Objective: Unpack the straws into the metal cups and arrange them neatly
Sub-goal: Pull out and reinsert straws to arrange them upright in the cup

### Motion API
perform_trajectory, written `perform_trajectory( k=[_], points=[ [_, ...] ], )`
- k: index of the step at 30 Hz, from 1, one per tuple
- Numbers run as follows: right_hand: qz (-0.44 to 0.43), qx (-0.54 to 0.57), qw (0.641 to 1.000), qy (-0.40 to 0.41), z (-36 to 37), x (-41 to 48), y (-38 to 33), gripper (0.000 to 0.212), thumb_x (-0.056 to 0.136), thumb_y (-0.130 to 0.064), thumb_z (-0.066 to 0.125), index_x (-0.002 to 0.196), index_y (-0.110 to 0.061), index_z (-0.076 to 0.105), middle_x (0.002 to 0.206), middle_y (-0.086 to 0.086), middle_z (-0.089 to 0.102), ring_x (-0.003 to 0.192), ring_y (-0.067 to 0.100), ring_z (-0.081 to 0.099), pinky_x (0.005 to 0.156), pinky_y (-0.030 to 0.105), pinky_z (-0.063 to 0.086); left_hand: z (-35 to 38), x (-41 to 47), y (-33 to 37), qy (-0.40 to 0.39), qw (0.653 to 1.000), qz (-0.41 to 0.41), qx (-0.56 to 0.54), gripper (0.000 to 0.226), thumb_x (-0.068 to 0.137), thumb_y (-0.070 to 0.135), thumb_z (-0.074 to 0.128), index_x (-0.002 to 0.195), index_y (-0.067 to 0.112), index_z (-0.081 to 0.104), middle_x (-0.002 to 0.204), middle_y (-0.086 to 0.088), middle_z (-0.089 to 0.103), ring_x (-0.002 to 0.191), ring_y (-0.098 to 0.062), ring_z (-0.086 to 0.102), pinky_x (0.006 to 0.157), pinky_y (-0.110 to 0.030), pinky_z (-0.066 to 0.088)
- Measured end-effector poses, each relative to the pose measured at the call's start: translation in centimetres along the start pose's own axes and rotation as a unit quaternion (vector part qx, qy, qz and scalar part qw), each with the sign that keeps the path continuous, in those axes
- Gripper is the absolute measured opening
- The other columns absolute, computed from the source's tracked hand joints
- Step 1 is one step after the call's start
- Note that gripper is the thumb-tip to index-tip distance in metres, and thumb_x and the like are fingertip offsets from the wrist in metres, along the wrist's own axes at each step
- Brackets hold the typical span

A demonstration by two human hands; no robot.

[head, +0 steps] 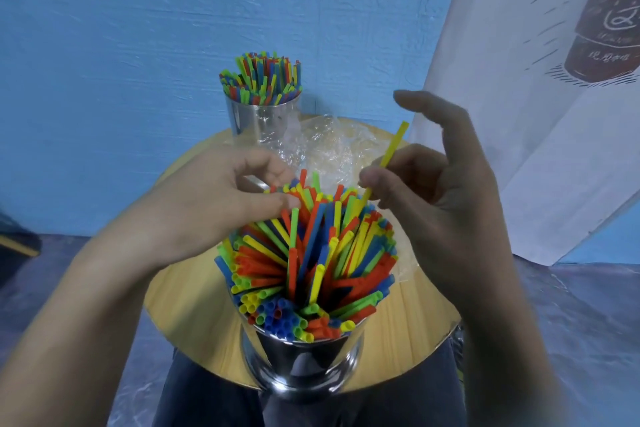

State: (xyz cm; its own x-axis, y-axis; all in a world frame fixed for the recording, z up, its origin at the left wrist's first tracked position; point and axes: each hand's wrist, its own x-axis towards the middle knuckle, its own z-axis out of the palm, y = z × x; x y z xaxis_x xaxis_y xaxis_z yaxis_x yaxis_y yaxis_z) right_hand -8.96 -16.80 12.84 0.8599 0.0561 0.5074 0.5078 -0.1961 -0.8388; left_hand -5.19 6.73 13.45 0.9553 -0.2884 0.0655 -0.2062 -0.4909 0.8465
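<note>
The right hand [433, 191] pinches a yellow straw [393, 146], its lower end entering the packed cup [304, 357] just below; the left hand [221, 198] grips straw tips [280, 189] alongside. Forcing it may buckle it or splay neighbours.

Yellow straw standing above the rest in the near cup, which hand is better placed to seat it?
Right. The right hand already pinches the yellow straw; the left hand holds other straw tips in the near cup.
</note>
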Motion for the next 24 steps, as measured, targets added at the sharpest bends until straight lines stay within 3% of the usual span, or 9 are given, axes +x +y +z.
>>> perform_trajectory(
  k=[3, 5, 9, 13, 16, 19, 24],
  points=[
    [-0.007, -0.046, 0.999, -0.025, -0.1, 0.0, 0.2, 0.032, 0.095, -0.018, 0.073, 0.120, -0.036, 0.063, 0.079, -0.006, 0.069, 0.076, 0.014, 0.068, 0.071, 0.022, 0.051, 0.2, 0.0, 0.4, 0.003, 1.000, 0.009, 0.012, 0.037, 0.069, 0.046, 0.089, 0.090, 0.022, 0.071, 0.088, 0.010, 0.070, 0.076, -0.016, 0.067, 0.065, -0.031, 0.052],
    [-0.010, -0.077, 0.996, -0.032, -0.1, 0.0, 0.3, 0.020, 0.098, -0.022, 0.069, 0.114, -0.035, 0.070, 0.082, -0.014, 0.069, 0.080, 0.011, 0.068, 0.070, 0.016, 0.048, 0.3, 0.0, 0.8, -0.001, 1.000, 0.023, 0.009, 0.029, 0.072, 0.041, 0.085, 0.089, 0.021, 0.071, 0.089, 0.001, 0.068, 0.081, -0.021, 0.067, 0.063, -0.034, 0.053],
    [-0.009, -0.107, 0.993, -0.042, 0.1, 0.0, 0.2, 0.019, 0.102, -0.024, 0.063, 0.106, -0.038, 0.074, 0.095, -0.021, 0.072, 0.091, 0.009, 0.068, 0.070, 0.016, 0.049, 0.4, 0.2, 1.1, -0.023, 0.999, 0.032, 0.021, 0.035, 0.074, 0.048, 0.087, 0.090, 0.021, 0.070, 0.086, -0.006, 0.066, 0.083, -0.025, 0.065, 0.071, -0.044, 0.055],
    [-0.001, -0.113, 0.991, -0.073, 0.1, 0.1, 0.2, 0.017, 0.100, -0.033, 0.059, 0.101, -0.039, 0.075, 0.095, -0.015, 0.072, 0.093, 0.016, 0.067, 0.073, 0.028, 0.053, 0.5, 0.5, 1.2, -0.016, 0.999, 0.047, 0.020, 0.024, 0.080, 0.042, 0.085, 0.088, 0.023, 0.071, 0.083, -0.003, 0.067, 0.081, -0.022, 0.065, 0.072, -0.043, 0.056],
    [0.007, -0.105, 0.988, -0.112, -0.1, 0.0, 0.2, 0.016, 0.096, -0.032, 0.062, 0.098, -0.040, 0.076, 0.096, -0.012, 0.068, 0.092, 0.018, 0.065, 0.073, 0.027, 0.052, 0.6, 0.6, 1.1, -0.010, 0.998, 0.052, 0.024, 0.009, 0.086, 0.029, 0.078, 0.087, 0.023, 0.072, 0.081, 0.000, 0.069, 0.074, -0.015, 0.065, 0.070, -0.039, 0.056],
    [0.009, -0.104, 0.987, -0.126, -0.2, 0.1, 0.3, 0.013, 0.093, -0.030, 0.067, 0.095, -0.041, 0.073, 0.096, -0.011, 0.067, 0.091, 0.019, 0.062, 0.074, 0.029, 0.052, 0.7, 0.4, 1.2, 0.002, 0.997, 0.076, 0.017, 0.007, 0.088, 0.029, 0.078, 0.085, 0.024, 0.073, 0.080, 0.008, 0.070, 0.069, -0.003, 0.063, 0.066, -0.029, 0.053],
    [0.011, -0.090, 0.988, -0.126, -0.1, 0.0, 0.3, 0.008, 0.091, -0.032, 0.068, 0.088, -0.039, 0.071, 0.096, -0.010, 0.068, 0.092, 0.019, 0.062, 0.074, 0.025, 0.051, 0.6, 0.6, 1.8, 0.081, 0.979, 0.174, -0.065, 0.008, 0.088, 0.030, 0.074, 0.089, 0.023, 0.071, 0.087, -0.002, 0.072, 0.080, -0.013, 0.067, 0.075, -0.030, 0.055]
  ],
)
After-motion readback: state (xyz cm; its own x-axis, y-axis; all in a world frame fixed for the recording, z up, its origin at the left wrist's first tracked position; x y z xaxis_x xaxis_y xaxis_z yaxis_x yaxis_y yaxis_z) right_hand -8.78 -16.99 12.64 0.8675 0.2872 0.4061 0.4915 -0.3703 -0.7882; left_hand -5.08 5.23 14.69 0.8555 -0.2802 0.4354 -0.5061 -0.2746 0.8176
